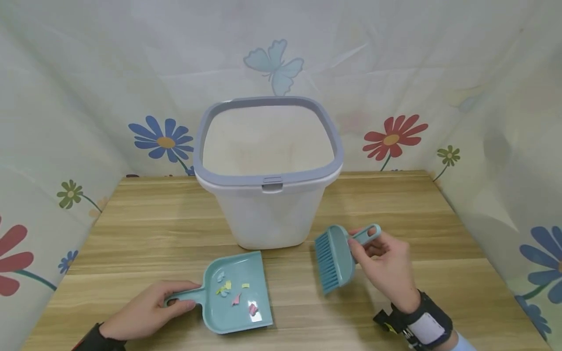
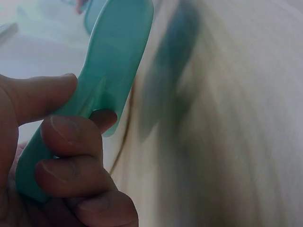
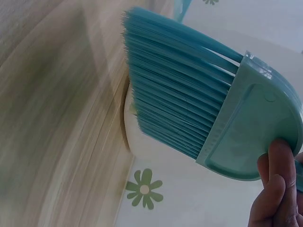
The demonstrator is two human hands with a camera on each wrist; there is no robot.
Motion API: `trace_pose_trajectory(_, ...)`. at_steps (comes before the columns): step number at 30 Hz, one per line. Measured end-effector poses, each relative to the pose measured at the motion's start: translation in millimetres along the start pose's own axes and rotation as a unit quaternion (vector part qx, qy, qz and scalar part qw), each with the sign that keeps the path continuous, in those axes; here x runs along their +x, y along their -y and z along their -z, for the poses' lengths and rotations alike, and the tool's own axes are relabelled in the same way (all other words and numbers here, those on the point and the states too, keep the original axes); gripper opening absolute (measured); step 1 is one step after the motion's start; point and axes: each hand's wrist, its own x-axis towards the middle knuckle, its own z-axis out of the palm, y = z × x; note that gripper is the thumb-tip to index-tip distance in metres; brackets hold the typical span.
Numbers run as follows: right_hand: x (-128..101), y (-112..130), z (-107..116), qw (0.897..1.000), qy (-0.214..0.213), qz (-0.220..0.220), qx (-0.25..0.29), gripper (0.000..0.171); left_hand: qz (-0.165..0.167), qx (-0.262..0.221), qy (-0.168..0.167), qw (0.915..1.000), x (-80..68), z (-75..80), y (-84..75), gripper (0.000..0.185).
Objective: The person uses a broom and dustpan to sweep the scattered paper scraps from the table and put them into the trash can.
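Note:
My left hand (image 1: 149,308) grips the handle of a teal dustpan (image 1: 226,317) at the left front of the table. Scraps of paper in yellow, pink and pale blue lie in the pan, among them a pink scrap (image 1: 236,299). In the left wrist view, thumb and fingers curl round the dustpan's handle (image 2: 118,47). On the right, my right hand (image 1: 386,265) pinches the handle of a small teal hand brush (image 1: 340,256). Its bristles (image 3: 175,85) point left and stand off the tabletop in the right wrist view.
A white bin (image 1: 270,214) with a grey-blue rim (image 1: 272,179) stands upright at the back middle, its top uncovered. The wood-grain table (image 1: 153,219) is enclosed by a white curtain (image 1: 131,48) printed with flowers and a butterfly.

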Motion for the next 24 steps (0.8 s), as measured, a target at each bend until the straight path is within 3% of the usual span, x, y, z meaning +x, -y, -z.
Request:
trace_pose_trajectory(9,-1,-14,11,0.999,-0.029,0.001,-0.016,0.017,0.061,0.047,-0.054,0.9955,-30.6,35.2,3.1,0.041)
trace_pose_trajectory(14,-4,-23,18,0.999,-0.045,-0.003,-0.024,0.019,0.074,0.079,-0.078,0.9911,-45.9,58.9,7.3,0.040)
trace_pose_trajectory(20,-5,-29,26,0.998,-0.059,0.001,-0.034,0.017,0.121,0.128,-0.134,0.9752,-57.2,88.0,5.9,0.043)
trace_pose_trajectory(24,-5,-31,28,0.997,-0.061,-0.009,-0.048,0.014,0.106,0.152,-0.170,0.9679,-60.5,105.4,-3.6,0.041)
